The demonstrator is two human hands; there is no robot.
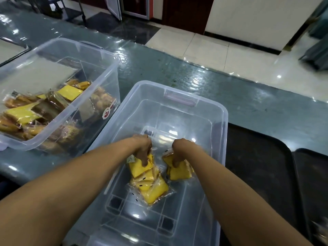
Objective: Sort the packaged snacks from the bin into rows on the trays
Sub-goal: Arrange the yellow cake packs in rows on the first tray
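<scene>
**Both hands down in the near bin, each on a yellow packet**

Down inside the clear bin closest to the person, both hands are curled around wrapped snacks. Left hand pinches a yellow packet at its upper edge, thumb pressed on the face; right hand grips a second packet the same way. Two or three more packets lie loose on the bin floor just below the left hand.

These look light and flat: a soft cake or bread slice sealed in thin clear film. The film is glossy and probably slippery, and it crinkles, so a grip on the wrapper alone may slide. The filling would likely squash under a hard squeeze. A gentle pinch across the slice itself, near an edge, seems the safest hold.

Dark trays sit just right of the bin on the counter. A second bin holding mixed snacks stands to the left.
</scene>
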